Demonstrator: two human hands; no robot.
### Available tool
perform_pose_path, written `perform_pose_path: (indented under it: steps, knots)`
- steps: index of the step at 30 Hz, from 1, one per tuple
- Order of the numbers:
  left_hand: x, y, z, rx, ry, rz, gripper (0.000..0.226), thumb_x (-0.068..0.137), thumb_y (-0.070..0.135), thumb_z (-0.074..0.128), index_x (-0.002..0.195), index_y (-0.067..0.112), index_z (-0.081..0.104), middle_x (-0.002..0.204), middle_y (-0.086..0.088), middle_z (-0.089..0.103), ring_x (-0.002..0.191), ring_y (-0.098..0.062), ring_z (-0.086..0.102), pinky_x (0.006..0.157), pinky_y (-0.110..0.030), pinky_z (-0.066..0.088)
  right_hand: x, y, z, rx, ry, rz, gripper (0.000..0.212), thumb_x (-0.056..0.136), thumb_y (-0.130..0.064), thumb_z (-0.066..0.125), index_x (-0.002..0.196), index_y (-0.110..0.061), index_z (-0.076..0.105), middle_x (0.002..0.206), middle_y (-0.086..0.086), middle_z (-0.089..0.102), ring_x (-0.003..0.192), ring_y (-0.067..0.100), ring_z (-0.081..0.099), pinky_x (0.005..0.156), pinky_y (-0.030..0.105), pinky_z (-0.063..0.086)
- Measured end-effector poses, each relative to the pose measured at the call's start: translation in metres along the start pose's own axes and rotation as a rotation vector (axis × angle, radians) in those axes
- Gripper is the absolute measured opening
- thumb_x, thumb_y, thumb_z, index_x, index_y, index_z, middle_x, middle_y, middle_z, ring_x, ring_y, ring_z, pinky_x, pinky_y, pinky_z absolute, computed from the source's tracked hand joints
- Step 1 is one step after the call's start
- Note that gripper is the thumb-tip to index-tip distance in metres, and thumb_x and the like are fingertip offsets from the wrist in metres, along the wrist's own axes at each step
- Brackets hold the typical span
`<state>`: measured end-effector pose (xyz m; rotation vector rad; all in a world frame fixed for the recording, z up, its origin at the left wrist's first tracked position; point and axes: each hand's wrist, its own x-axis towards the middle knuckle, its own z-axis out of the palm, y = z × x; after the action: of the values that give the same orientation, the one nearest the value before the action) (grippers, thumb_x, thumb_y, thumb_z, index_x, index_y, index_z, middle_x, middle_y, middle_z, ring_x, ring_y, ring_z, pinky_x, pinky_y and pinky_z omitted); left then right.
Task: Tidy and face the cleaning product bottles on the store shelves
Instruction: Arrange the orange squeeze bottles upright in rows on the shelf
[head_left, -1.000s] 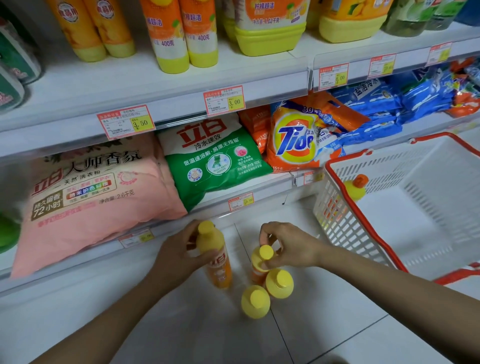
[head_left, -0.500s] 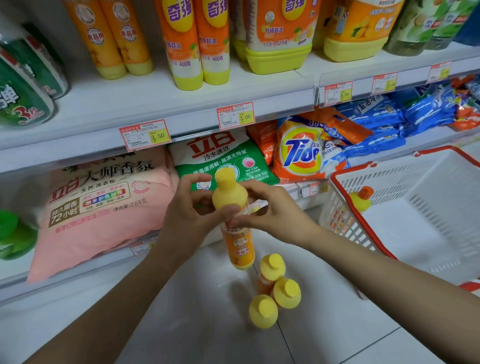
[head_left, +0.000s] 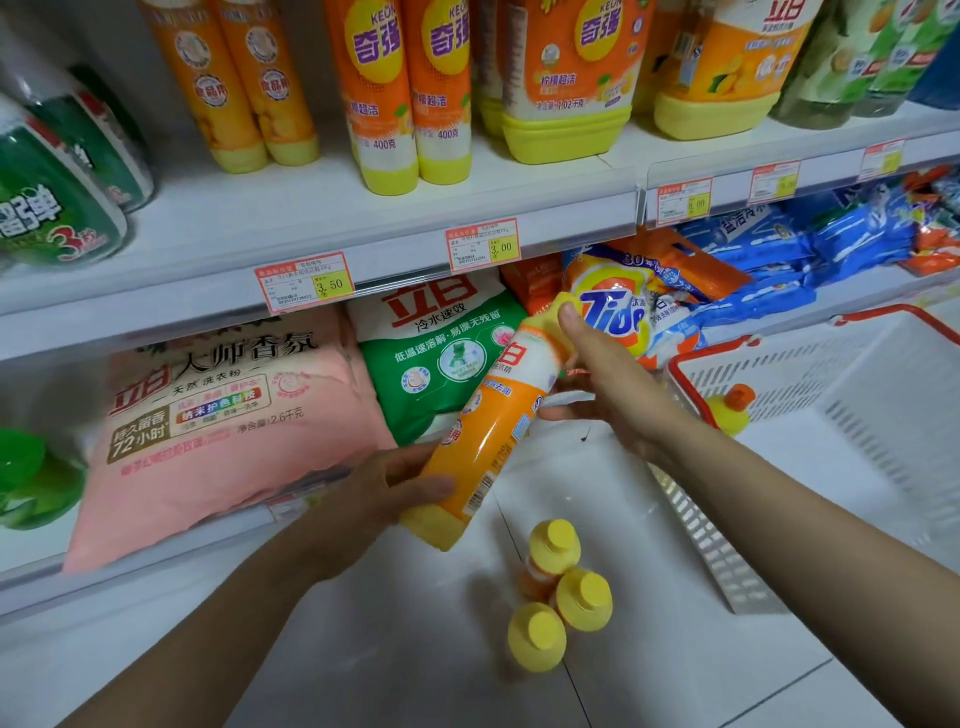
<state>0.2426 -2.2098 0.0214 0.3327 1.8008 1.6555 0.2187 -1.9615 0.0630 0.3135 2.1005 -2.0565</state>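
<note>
While the upper shelf (head_left: 311, 223) carries rows of orange bottles (head_left: 384, 104) upright near its front edge, the lower shelf (head_left: 36, 551) holds a pink detergent bag (head_left: 218, 415) that overhangs its front edge. A white basket (head_left: 857, 374) stands at the floor's right edge. The held bottle (head_left: 488, 431) hangs tilted before the lower shelf, cap up and to the right. The left hand (head_left: 379, 488) wraps its fingers round the base. The right hand (head_left: 608, 384) grips the cap end, thumb on top. Three yellow-capped bottles (head_left: 561, 597) stand clustered, touching, on the floor below.
</note>
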Motion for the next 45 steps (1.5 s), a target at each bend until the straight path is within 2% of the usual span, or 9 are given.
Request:
perform_pose_path:
  steps: [4,10,18,21,25,29,36,41,45]
  knots:
    - [-0.005,-0.001,-0.002,-0.133,-0.166,-0.068,0.062,0.064,0.057,0.080,0.114,0.021,0.071,0.109,-0.017,0.071,0.093,-0.028,0.069,0.080,-0.035,0.057,0.000,0.000,-0.001,0.012,-0.016,-0.006,0.041,0.088,-0.045,0.063,0.111,-0.011,0.058,0.099,0.006,0.073,0.077,0.009,0.074,0.060,0.025,0.058]
    - [0.004,0.003,-0.006,-0.235,-0.026,-0.091,0.095,0.058,0.067,0.079,0.134,0.016,0.053,0.123,-0.018,0.066,0.108,-0.039,0.066,0.079,-0.044,0.058,0.001,0.008,0.001,0.276,0.013,-0.206,0.018,0.097,-0.023,0.055,0.110,-0.014,0.062,0.102,-0.002,0.074,0.096,0.012,0.071,0.073,0.025,0.058]
    - [0.011,0.000,-0.001,0.197,0.330,0.145,0.061,0.051,0.061,0.085,0.104,0.044,0.062,0.093,0.005,0.072,0.084,-0.009,0.068,0.069,-0.022,0.053,0.001,-0.002,0.000,0.146,0.015,-0.115,0.050,0.085,-0.052,0.058,0.113,-0.012,0.062,0.101,0.002,0.073,0.095,0.013,0.071,0.074,0.028,0.060]
    - [0.012,-0.002,0.002,0.512,0.522,0.178,0.062,0.056,0.043,0.091,0.109,0.040,0.058,0.094,0.010,0.062,0.088,-0.007,0.059,0.070,-0.025,0.048,0.003,0.005,-0.002,0.229,0.027,-0.118,0.025,0.091,-0.032,0.062,0.102,-0.009,0.063,0.089,0.001,0.073,0.090,0.015,0.070,0.072,0.029,0.061]
    - [0.009,0.003,0.003,0.410,0.267,0.065,0.088,0.052,0.085,0.063,0.129,0.044,0.051,0.112,0.019,0.061,0.100,-0.001,0.060,0.081,-0.026,0.050,0.003,0.010,-0.001,0.456,-0.083,-0.228,0.045,0.076,-0.031,0.069,0.116,-0.012,0.061,0.097,-0.002,0.075,0.093,0.013,0.072,0.075,0.031,0.061]
    - [0.010,0.002,0.004,0.272,0.194,0.063,0.079,0.051,0.084,0.068,0.112,0.034,0.063,0.099,0.011,0.072,0.088,-0.007,0.069,0.078,-0.030,0.055,0.007,0.012,0.001,0.549,-0.224,-0.227,0.077,0.066,-0.035,0.087,0.133,-0.014,0.054,0.130,0.015,0.064,0.121,0.028,0.062,0.091,0.040,0.057]
    - [0.009,-0.007,-0.001,0.267,0.187,0.028,0.065,0.054,0.059,0.078,0.112,0.036,0.063,0.107,0.011,0.073,0.098,-0.010,0.069,0.092,-0.042,0.055,-0.001,0.012,0.007,0.170,-0.355,-0.282,0.075,0.077,0.003,0.074,0.140,-0.024,0.043,0.123,-0.001,0.068,0.114,0.027,0.066,0.090,0.042,0.057]
    - [0.012,0.023,-0.001,0.356,0.490,0.286,0.059,0.065,0.066,0.062,0.112,0.030,0.066,0.093,0.009,0.067,0.080,0.000,0.062,0.072,-0.020,0.051,-0.007,0.025,0.031,-0.292,-0.105,-0.426,0.071,0.059,-0.025,0.094,0.116,-0.022,0.053,0.106,0.000,0.070,0.097,0.019,0.068,0.083,0.044,0.058]
    - [0.018,0.048,0.008,0.546,0.601,0.440,0.046,0.060,0.061,0.070,0.096,0.031,0.070,0.085,0.011,0.065,0.072,-0.006,0.062,0.062,-0.014,0.048,-0.012,0.035,0.049,-0.601,-0.017,-0.492,0.068,0.047,-0.060,0.080,0.101,-0.034,0.048,0.093,-0.017,0.060,0.083,0.009,0.059,0.070,0.048,0.051]
